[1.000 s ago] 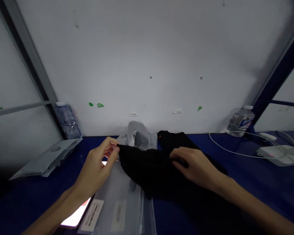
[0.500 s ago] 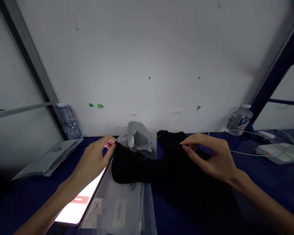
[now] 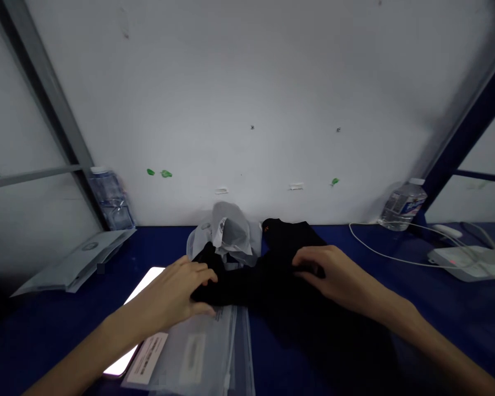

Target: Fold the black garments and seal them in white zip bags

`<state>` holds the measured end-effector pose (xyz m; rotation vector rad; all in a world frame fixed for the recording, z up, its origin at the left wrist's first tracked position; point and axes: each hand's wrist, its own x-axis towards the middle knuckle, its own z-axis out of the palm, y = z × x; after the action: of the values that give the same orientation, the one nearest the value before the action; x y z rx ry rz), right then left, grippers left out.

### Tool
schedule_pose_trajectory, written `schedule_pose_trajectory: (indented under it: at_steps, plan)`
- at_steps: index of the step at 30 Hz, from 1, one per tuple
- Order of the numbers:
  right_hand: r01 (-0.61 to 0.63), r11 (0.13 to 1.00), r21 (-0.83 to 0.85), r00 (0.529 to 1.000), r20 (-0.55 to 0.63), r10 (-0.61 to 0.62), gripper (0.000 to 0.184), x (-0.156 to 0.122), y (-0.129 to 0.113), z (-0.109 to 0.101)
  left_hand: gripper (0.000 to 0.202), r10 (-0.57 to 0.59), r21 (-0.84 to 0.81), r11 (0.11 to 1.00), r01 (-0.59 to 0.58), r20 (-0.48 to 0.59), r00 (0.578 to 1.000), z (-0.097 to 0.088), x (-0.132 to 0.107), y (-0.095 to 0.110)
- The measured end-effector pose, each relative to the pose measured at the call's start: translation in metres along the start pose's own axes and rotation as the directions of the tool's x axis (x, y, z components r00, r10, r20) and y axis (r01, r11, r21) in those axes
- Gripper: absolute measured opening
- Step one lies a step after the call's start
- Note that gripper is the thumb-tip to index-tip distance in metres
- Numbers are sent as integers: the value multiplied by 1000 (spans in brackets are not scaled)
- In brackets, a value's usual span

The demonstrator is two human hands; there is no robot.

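Blue tabletop (image 3: pixel 449 308) meets a white wall (image 3: pixel 251 77), and the black garment (image 3: pixel 309 319) lies on it before me, one part stretching left over a flat plastic bag (image 3: pixel 193 352). My left hand (image 3: pixel 177 291) rests on that part, fingers bent, thumb spread well apart from them. My right hand (image 3: pixel 330 269) curls at the garment, thumb and forefinger nearly together; whether they pinch cloth, I can't tell. Beyond sits a crumpled grey bag (image 3: pixel 233 231); a lit phone (image 3: pixel 121 360) lies beneath my left forearm.
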<state>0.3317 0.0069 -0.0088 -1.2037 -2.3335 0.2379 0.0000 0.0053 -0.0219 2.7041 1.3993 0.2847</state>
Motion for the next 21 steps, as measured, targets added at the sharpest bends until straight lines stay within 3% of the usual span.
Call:
schedule_pose_trajectory:
  at_steps: [3, 6, 8, 9, 11, 12, 13, 14, 15, 16, 18, 20, 21]
  plan:
    - [112, 992, 59, 961, -262, -92, 10, 1, 1, -4, 8, 52, 70, 996, -50, -28, 998, 11, 3, -3]
    - [192, 979, 64, 850, -509, -133, 13, -1, 0, -4, 17, 36, 82, 996, -31, -61, 997, 9, 5, -4]
    - [223, 970, 97, 749, -654, -107, 17, -3, -1, -4, 20, -9, 80, 997, 22, -157, 988, -1, 4, -2]
    - [255, 960, 119, 683, -724, -92, 18, -4, -2, -4, 21, -44, 50, 997, 61, -291, 956, -7, 3, -1]
    - [339, 928, 154, 567, -820, -71, 17, -5, -4, -7, 16, -77, -18, 997, 81, -567, 820, -19, -1, 3]
    - [363, 916, 173, 574, -816, -73, 15, -5, -4, -9, 13, -68, -43, 998, 53, -669, 740, -25, -3, 5]
    - [354, 915, 194, 647, -757, -90, 13, -5, -4, -10, 10, -50, -53, 998, 17, -739, 672, -29, -5, 6]
    - [309, 928, 209, 767, -631, -113, 13, -5, -3, -12, 10, -23, -47, 999, -20, -773, 634, -32, -7, 7]
    - [238, 950, 201, 887, -443, -129, 14, -5, -1, -13, 11, -2, -40, 998, -46, -780, 626, -34, -8, 8]
    - [160, 975, 157, 965, -232, -121, 18, -5, 1, -13, 12, 11, -35, 998, -57, -754, 656, -34, -9, 9]
    - [38, 999, -5, 998, 51, -38, 26, -6, 9, -10, 13, 9, -38, 998, -41, -610, 792, -31, -9, 9]
    - [-45, 985, -164, 995, 76, 58, 27, -8, 18, -3, 13, -10, -39, 999, -5, -380, 925, -23, -7, 10]
    - [-74, 970, -231, 995, 49, 88, 29, -9, 22, 2, 14, -14, -34, 999, 5, -265, 964, -19, -7, 11]
